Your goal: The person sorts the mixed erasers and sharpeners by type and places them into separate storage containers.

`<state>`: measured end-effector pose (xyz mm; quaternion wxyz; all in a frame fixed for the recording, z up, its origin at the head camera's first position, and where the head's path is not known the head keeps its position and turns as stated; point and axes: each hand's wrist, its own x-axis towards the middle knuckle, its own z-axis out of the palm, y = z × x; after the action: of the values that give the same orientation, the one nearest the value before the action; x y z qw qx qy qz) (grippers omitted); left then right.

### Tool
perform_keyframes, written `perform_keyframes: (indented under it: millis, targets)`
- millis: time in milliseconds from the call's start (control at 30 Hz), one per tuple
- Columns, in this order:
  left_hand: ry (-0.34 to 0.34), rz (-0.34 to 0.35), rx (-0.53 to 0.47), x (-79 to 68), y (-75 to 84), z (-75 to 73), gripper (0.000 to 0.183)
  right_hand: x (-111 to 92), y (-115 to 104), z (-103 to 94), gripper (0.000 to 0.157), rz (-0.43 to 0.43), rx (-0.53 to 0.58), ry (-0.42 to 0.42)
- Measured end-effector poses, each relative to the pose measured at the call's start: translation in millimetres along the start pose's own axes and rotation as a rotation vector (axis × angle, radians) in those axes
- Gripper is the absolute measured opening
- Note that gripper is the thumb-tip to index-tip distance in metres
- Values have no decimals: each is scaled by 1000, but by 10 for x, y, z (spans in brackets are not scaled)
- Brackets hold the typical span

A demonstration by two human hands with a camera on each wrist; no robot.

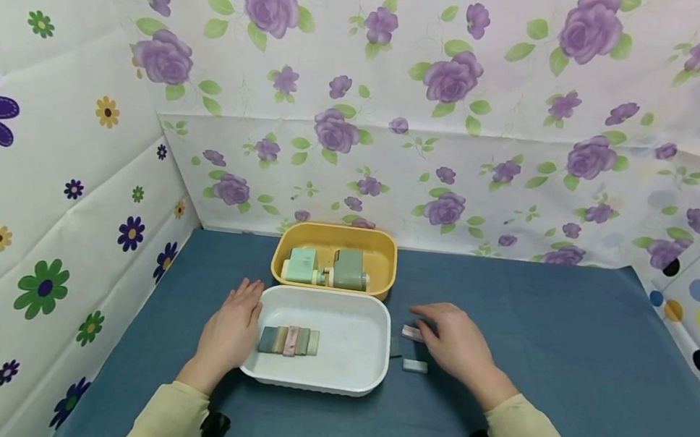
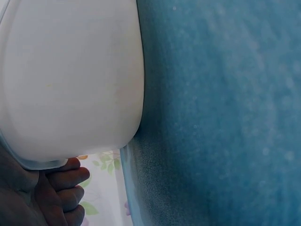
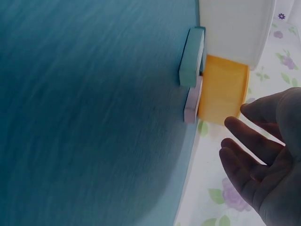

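Observation:
My left hand (image 1: 230, 331) rests along the left rim of a white plastic tub (image 1: 351, 342), fingers straight. In the left wrist view the fingers (image 2: 69, 180) lie past the tub's rim. Inside the tub, at its left, lies a row of small flat blocks (image 1: 305, 342) in green, tan and pink. To the right of the tub my right hand (image 1: 456, 341) hovers with parted, slightly bent fingers and holds nothing. Under its fingertips lies a small pink block (image 1: 412, 333), partly covered in the head view. A pale blue-green block (image 1: 415, 366) lies nearer the front.
Behind the white tub stands a yellow tub (image 1: 385, 252) with a light green boxy piece (image 1: 301, 265) and a grey-green one (image 1: 349, 269) in it. A blue cloth (image 1: 547, 323) covers the table. Flowered sheets (image 1: 364, 104) hang at the back and left.

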<state>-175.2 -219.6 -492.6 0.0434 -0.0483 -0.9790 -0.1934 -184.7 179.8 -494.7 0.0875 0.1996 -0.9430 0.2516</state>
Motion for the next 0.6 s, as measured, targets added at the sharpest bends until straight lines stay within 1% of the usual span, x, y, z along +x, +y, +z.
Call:
perform_keyframes:
  millis: [267, 600]
  targets:
    - [9, 5, -10, 2, 3, -1, 48, -33, 103, -32, 30, -19, -23, -25]
    - [2, 7, -15, -2, 14, -12, 48, -64, 185, -28, 33, -115, -60, -63]
